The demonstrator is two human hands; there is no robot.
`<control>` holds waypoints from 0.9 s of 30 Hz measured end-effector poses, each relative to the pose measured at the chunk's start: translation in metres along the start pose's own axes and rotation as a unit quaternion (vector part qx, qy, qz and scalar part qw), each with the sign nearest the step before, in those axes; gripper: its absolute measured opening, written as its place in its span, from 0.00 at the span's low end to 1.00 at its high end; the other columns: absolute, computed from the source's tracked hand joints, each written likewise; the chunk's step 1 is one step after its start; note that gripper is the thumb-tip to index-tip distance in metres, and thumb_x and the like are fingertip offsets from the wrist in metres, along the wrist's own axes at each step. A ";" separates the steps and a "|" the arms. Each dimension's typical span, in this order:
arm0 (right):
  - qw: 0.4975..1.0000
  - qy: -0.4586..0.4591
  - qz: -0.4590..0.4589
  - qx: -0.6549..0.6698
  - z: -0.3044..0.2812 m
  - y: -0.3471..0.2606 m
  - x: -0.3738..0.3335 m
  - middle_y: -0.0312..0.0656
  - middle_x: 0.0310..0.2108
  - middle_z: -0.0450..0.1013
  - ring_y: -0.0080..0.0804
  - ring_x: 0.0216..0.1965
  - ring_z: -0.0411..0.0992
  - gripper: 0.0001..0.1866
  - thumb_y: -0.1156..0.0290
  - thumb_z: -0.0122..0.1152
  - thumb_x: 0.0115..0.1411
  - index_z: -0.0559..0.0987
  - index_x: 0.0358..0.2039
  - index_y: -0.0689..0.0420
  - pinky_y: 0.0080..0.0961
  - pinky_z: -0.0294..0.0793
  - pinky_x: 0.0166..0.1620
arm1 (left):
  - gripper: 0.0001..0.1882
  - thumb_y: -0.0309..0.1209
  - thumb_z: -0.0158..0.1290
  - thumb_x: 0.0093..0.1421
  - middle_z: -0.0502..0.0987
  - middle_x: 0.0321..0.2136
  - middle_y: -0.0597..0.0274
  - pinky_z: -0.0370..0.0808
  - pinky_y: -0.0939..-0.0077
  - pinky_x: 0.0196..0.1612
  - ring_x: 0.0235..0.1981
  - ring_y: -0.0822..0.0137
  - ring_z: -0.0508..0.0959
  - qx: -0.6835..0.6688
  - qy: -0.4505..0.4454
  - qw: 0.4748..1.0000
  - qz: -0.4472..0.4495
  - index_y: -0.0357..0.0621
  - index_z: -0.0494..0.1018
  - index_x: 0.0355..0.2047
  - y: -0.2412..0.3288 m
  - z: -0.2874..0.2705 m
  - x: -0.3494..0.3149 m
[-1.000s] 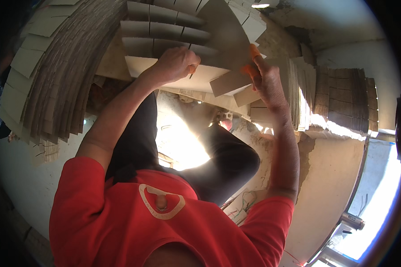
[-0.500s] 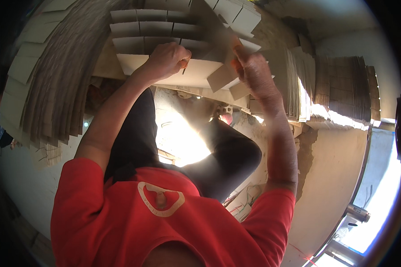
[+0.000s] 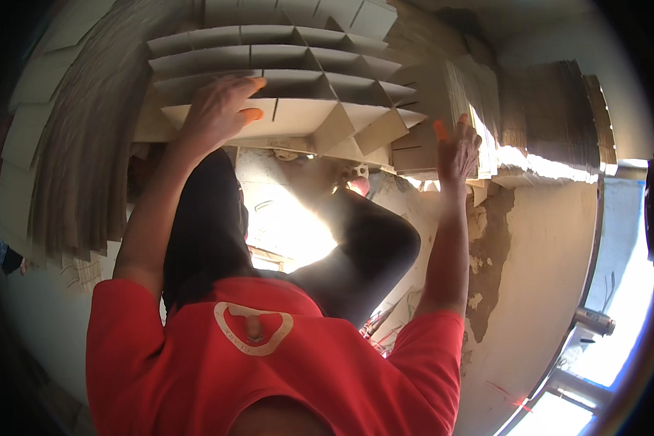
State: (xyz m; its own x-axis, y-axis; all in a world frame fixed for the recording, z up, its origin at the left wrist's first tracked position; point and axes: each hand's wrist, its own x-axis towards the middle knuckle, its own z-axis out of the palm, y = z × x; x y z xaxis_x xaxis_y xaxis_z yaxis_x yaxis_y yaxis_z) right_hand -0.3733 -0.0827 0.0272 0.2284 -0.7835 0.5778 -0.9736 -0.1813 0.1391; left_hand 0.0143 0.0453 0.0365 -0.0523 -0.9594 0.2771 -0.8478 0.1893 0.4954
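A cardboard divider grid point(image 3: 298, 115) of interlocked, slotted strips lies in front of me. Several long strips run left to right, and crosswise strips are slotted through them on the right side. My left hand point(image 3: 221, 109) is over the grid's near left part, thumb and forefinger apart, with orange covers on the fingertips. Nothing shows between its fingers. Off the grid's right end, my right hand point(image 3: 459, 149) reaches beside a stack of upright cardboard pieces point(image 3: 479, 94). Its fingers are spread, with orange on the tips, and I see nothing held.
A tall, fanned stack of cardboard strips point(image 3: 87, 145) stands at the left. More bundled cardboard point(image 3: 552, 109) is at the far right, next to a wall with peeling plaster point(image 3: 490, 276). My knees point(image 3: 370, 232) are below the work surface's near edge.
The right hand has let go of a crosswise cardboard strip, which now sits in the grid, and has moved right toward the stack. My left hand has opened and shifted left.
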 end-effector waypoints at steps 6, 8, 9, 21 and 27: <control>0.998 -0.068 0.008 0.018 0.027 0.036 0.001 0.48 0.35 0.72 0.48 0.39 0.70 0.19 0.61 0.65 0.46 0.73 0.37 0.55 0.39 0.70 0.43 | 0.22 0.27 0.60 0.49 0.76 0.41 0.49 0.71 0.67 0.47 0.44 0.54 0.75 0.010 0.018 1.000 -0.023 0.33 0.72 0.45 -0.011 -0.008 -0.017; 0.989 -0.111 0.079 0.064 0.026 0.044 0.007 0.50 0.34 0.73 0.49 0.37 0.71 0.19 0.59 0.65 0.47 0.74 0.36 0.55 0.41 0.70 0.41 | 0.22 0.27 0.60 0.49 0.76 0.40 0.49 0.71 0.67 0.45 0.42 0.54 0.75 0.010 0.023 0.999 -0.024 0.34 0.72 0.45 -0.013 -0.010 -0.020; 0.981 -0.133 0.112 0.088 0.023 0.042 0.012 0.51 0.34 0.74 0.50 0.37 0.72 0.19 0.58 0.65 0.47 0.74 0.35 0.56 0.42 0.70 0.41 | 0.22 0.27 0.60 0.49 0.76 0.40 0.49 0.71 0.67 0.45 0.42 0.54 0.76 0.009 0.026 0.999 -0.026 0.34 0.72 0.45 -0.014 -0.011 -0.021; 0.963 0.024 0.215 0.161 -0.047 0.005 0.045 0.46 0.27 0.76 0.40 0.27 0.72 0.11 0.60 0.58 0.60 0.80 0.35 0.53 0.28 0.70 0.33 | 0.19 0.26 0.60 0.49 0.77 0.37 0.49 0.72 0.66 0.42 0.39 0.54 0.76 -0.007 0.074 0.997 0.004 0.34 0.74 0.43 -0.018 -0.008 -0.023; 0.905 0.096 0.009 0.414 -0.131 -0.078 0.075 0.28 0.24 0.75 0.12 0.22 0.63 0.18 0.76 0.67 0.52 0.77 0.45 0.61 0.12 0.68 0.29 | 0.13 0.24 0.59 0.49 0.78 0.33 0.48 0.74 0.66 0.38 0.35 0.53 0.78 -0.022 0.059 0.998 -0.008 0.35 0.76 0.37 -0.025 0.002 -0.026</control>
State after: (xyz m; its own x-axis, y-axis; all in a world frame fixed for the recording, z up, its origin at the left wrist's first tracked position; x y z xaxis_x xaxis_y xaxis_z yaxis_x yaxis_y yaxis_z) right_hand -0.2796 -0.0497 0.1652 0.1318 -0.6873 0.7143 -0.6284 -0.6152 -0.4760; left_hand 0.0362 0.0656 0.0154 0.0258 -0.9319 0.3618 -0.8236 0.1854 0.5361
